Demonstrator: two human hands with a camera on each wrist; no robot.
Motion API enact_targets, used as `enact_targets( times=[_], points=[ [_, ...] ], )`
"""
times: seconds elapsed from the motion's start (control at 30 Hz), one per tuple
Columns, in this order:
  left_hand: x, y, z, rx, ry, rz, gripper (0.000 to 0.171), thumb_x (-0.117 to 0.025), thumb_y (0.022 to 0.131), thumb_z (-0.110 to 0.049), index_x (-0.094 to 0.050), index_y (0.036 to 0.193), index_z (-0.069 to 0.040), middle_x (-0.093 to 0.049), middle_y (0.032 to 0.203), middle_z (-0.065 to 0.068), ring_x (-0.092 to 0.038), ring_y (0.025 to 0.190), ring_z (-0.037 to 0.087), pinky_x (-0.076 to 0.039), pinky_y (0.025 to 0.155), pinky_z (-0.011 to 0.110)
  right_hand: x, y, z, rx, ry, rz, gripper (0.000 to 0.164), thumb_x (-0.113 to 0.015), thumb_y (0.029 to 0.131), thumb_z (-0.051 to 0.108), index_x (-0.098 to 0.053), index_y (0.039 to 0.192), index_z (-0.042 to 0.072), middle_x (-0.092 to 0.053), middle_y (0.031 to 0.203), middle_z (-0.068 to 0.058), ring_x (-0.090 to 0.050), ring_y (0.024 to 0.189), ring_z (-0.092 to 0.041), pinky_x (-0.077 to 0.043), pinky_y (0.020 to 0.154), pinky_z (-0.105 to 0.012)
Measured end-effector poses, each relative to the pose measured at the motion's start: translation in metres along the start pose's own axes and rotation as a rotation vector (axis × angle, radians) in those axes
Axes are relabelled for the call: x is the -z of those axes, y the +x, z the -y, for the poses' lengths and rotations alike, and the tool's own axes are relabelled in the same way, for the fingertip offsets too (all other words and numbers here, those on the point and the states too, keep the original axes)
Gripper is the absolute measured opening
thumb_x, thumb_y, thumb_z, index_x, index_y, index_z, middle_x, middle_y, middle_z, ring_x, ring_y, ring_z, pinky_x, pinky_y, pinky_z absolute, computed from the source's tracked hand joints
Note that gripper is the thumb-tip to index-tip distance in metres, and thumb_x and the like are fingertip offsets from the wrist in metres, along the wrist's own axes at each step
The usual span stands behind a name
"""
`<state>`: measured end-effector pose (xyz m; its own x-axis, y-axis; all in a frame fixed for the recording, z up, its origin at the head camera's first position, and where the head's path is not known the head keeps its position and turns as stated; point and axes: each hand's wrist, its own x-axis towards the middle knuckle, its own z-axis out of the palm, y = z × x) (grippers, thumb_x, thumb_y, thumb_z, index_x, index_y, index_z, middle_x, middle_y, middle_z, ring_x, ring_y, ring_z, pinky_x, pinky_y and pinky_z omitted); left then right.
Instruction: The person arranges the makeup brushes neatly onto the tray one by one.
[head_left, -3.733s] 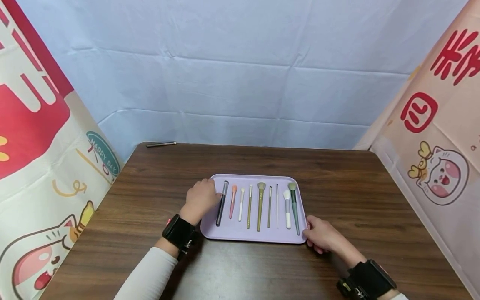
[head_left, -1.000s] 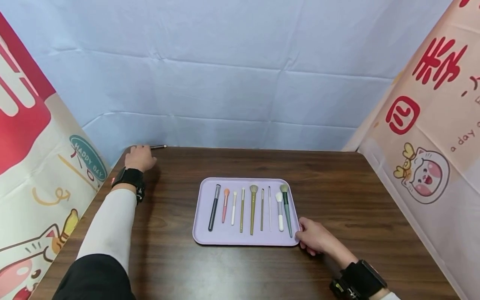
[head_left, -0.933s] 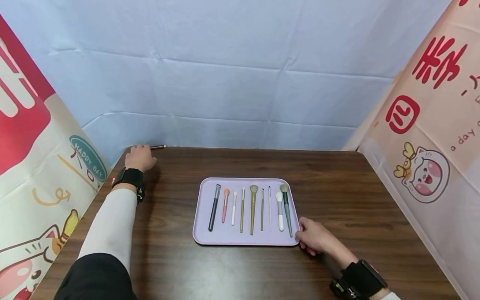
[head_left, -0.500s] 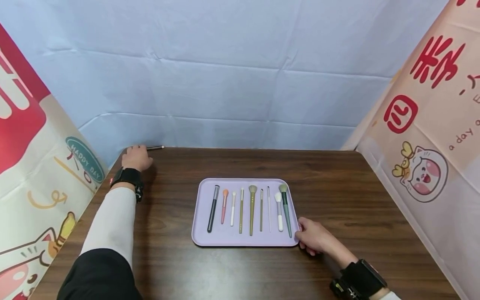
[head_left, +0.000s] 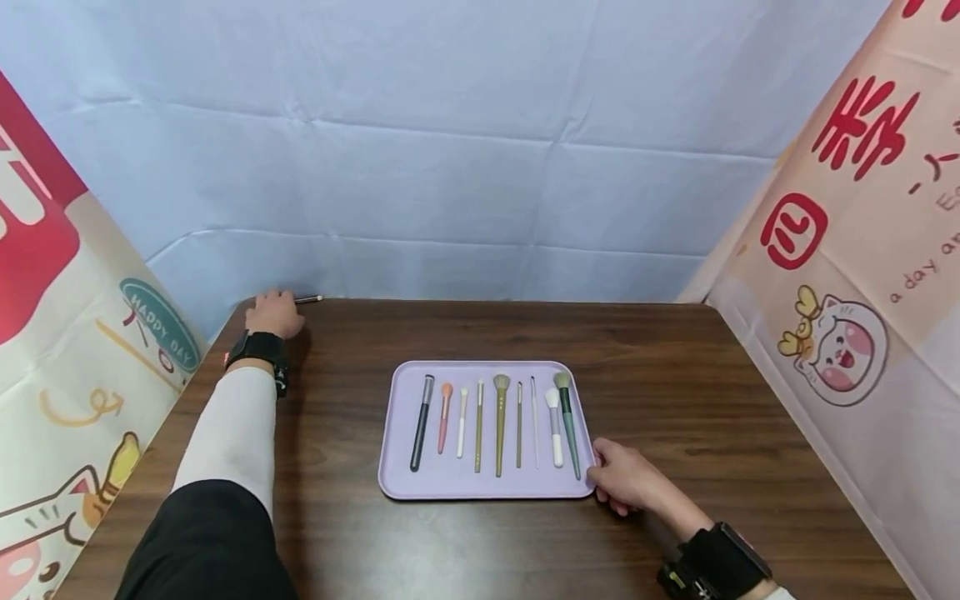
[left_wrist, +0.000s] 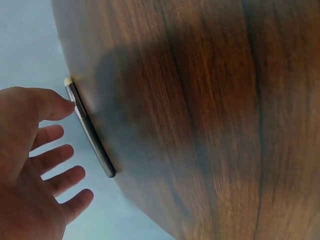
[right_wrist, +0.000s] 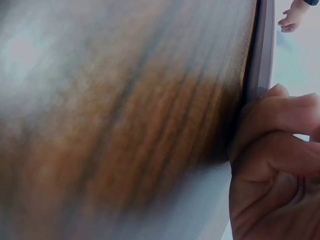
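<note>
My left hand (head_left: 274, 314) reaches to the table's back left corner, over a dark makeup brush (left_wrist: 92, 135) with a small pale tip. In the left wrist view the thumb touches the brush near its metal collar, while the other fingers are spread loosely beyond the table edge. The brush lies along that edge, mostly covered by the hand in the head view. My right hand (head_left: 626, 477) grips the near right corner of a lilac tray (head_left: 480, 487), its fingers curled at the rim. Several makeup brushes, among them a wide olive one (head_left: 500, 425), lie side by side on the tray.
The tray sits on a dark wooden table (head_left: 660, 358). A pale blue cloth (head_left: 420, 167) hangs behind the back edge. Printed cloths stand at both sides, the left one (head_left: 67, 333) close to the left arm.
My left hand has left the tray's left side and moved to the brush at the back left corner, where it stays. My right hand has kept hold of the tray corner.
</note>
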<state>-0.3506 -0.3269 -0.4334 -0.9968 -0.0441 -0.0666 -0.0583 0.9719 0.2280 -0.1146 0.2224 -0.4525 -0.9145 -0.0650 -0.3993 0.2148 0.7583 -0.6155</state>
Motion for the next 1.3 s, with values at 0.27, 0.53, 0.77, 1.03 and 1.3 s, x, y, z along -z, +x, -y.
enact_targets(
  times=[0.27,0.53,0.77,1.03,1.3],
  points=[
    [0.002,0.001,0.004,0.024,0.019,0.035,0.053,-0.049,0.1,-0.011,-0.034,0.142,0.018,-0.031,0.143,0.042,-0.026,0.134,0.059,-0.029,0.105,0.072,-0.004,0.002,0.0,0.034,0.014,0.014,0.012,-0.056,0.089,0.003,-0.048,0.082,0.009,-0.058,0.06,-0.007,-0.045,0.037,-0.012,-0.035,0.037,-0.022],
    [0.001,0.011,0.002,0.011,0.02,0.062,0.051,-0.042,0.1,-0.008,-0.033,0.143,0.018,-0.03,0.144,0.042,-0.024,0.135,0.058,-0.025,0.106,0.073,0.0,0.002,0.0,0.032,0.005,0.005,0.012,-0.056,0.089,0.003,-0.047,0.082,0.009,-0.058,0.06,-0.007,-0.046,0.037,-0.013,-0.034,0.036,-0.023],
    [-0.004,0.019,0.003,-0.004,0.021,0.053,0.049,-0.042,0.1,-0.008,-0.035,0.142,0.018,-0.032,0.143,0.041,-0.025,0.133,0.059,-0.025,0.105,0.074,0.0,0.001,-0.002,0.03,0.009,0.001,0.012,-0.056,0.088,0.003,-0.048,0.082,0.009,-0.058,0.059,-0.007,-0.045,0.036,-0.011,-0.033,0.036,-0.022],
    [-0.012,0.026,0.007,-0.008,0.027,0.081,0.048,-0.04,0.1,-0.006,-0.036,0.142,0.017,-0.034,0.145,0.039,-0.024,0.132,0.059,-0.024,0.104,0.074,0.0,-0.001,-0.003,0.033,0.016,0.009,0.013,-0.057,0.088,0.003,-0.048,0.081,0.009,-0.058,0.059,-0.007,-0.045,0.036,-0.01,-0.034,0.036,-0.022],
    [-0.009,0.028,0.005,-0.023,0.054,0.085,0.046,-0.037,0.102,-0.006,-0.037,0.142,0.017,-0.032,0.143,0.039,-0.025,0.132,0.059,-0.026,0.104,0.074,0.003,0.0,-0.002,0.046,0.006,0.004,0.013,-0.057,0.088,0.003,-0.047,0.081,0.009,-0.058,0.058,-0.006,-0.045,0.036,-0.011,-0.034,0.036,-0.022]
  ],
)
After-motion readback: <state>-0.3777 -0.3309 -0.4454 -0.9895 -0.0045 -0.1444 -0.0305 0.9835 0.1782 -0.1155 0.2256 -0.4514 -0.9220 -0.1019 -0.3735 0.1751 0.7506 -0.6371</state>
